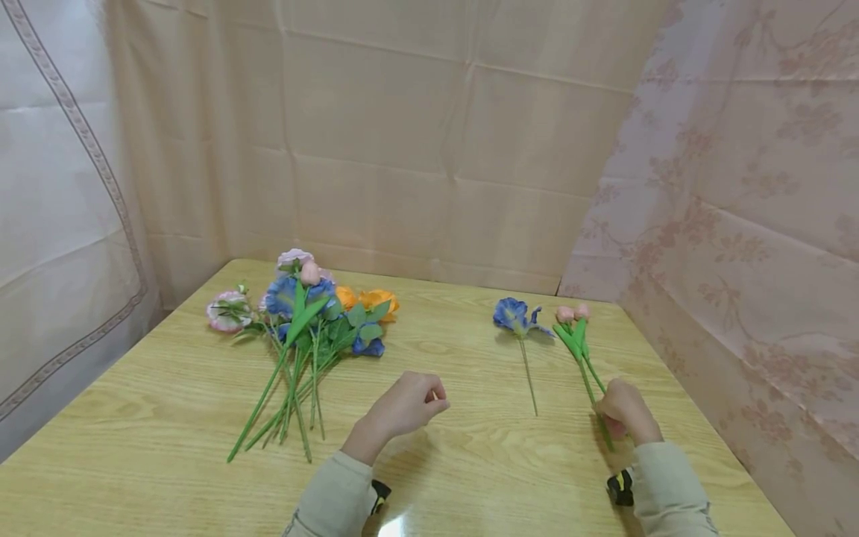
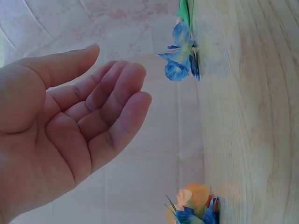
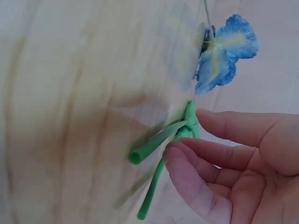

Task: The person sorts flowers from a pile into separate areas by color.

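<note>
**Has right hand (image 1: 628,415) at the pink tulips (image 1: 570,341), left hand (image 1: 406,406) loose over the table (image 1: 463,470)**

Holds the right thumb and curled fingers on either side of the green stems (image 3: 156,143), low down near the free ends. Seems to pinch them, with the exact contact hard to make out in the right wrist view. Just past those fingers: the tulips, near the right edge of the table, pink heads toward the far side, green leaves around the stems.

Hangs the left hand above the wood, fingers half curled, thumb apart, palm bare. At the wrists, pale sleeves (image 1: 671,488), each with a black-and-yellow piece (image 1: 620,488) beside it.

Just left of the tulips, a blue flower (image 1: 514,316), lying singly, thin stem toward the near side. Well apart, at the table's left, a heap of flowers (image 1: 305,317): blue petals, orange blooms (image 1: 379,302), a pink-edged white bloom (image 1: 228,312), another pink tulip head (image 1: 310,273), stems crossing toward the near edge.

Behind, creased beige cloth (image 1: 376,149); at left, white cloth (image 1: 60,164) with a patterned band; at right, pinkish floral cloth (image 1: 751,224).
</note>
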A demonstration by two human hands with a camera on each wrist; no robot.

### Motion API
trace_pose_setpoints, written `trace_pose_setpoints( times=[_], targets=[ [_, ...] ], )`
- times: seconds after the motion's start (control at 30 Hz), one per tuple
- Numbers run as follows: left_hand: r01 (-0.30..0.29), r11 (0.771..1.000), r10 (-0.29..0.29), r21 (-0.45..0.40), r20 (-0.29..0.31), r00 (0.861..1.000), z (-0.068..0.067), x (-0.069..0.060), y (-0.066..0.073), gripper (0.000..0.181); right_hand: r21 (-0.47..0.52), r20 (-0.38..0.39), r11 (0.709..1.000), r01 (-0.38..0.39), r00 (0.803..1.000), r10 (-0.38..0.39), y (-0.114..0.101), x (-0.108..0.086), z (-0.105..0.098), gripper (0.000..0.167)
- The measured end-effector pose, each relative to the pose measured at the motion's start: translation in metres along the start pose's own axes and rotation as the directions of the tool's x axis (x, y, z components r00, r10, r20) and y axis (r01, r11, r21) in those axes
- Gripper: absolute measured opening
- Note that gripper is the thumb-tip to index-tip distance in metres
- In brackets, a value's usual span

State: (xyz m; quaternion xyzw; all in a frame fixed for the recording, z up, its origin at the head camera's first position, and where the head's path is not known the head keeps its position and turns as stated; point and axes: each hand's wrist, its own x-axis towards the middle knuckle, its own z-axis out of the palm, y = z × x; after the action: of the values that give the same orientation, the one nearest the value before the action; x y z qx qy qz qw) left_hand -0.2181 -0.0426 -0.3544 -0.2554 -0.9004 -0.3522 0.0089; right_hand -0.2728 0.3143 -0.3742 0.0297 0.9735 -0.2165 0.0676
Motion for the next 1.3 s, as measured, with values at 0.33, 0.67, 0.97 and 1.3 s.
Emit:
trace_pose_setpoints(
  times=[0.33,0.67,0.97,1.3],
  targets=[
    [0.138,0.985,-0.117,0.101,-0.187,0.975,-0.015,-0.005,-0.018,0.008,0.091,0.019,0.996,0.015,1.0,-0.017,-0.015,-0.004,-0.001,0.031],
    [0.516,0.854,-0.448,0.068,-0.408,0.795,-0.062,-0.017,-0.066,0.035,0.132,0.079,0.991,0.012,0.997,-0.023,-0.03,-0.01,0.002,0.028],
    [0.621,0.78,-0.543,0.078,-0.408,0.734,-0.075,-0.033,-0.089,0.019,0.134,0.089,0.99,0.038,0.995,-0.05,-0.034,-0.012,0.003,0.028],
    [0.682,0.721,-0.614,0.121,-0.345,0.71,-0.071,-0.032,-0.095,0.013,0.128,0.094,0.991,0.037,0.994,-0.049,-0.033,-0.011,0.007,0.029]
  ],
)
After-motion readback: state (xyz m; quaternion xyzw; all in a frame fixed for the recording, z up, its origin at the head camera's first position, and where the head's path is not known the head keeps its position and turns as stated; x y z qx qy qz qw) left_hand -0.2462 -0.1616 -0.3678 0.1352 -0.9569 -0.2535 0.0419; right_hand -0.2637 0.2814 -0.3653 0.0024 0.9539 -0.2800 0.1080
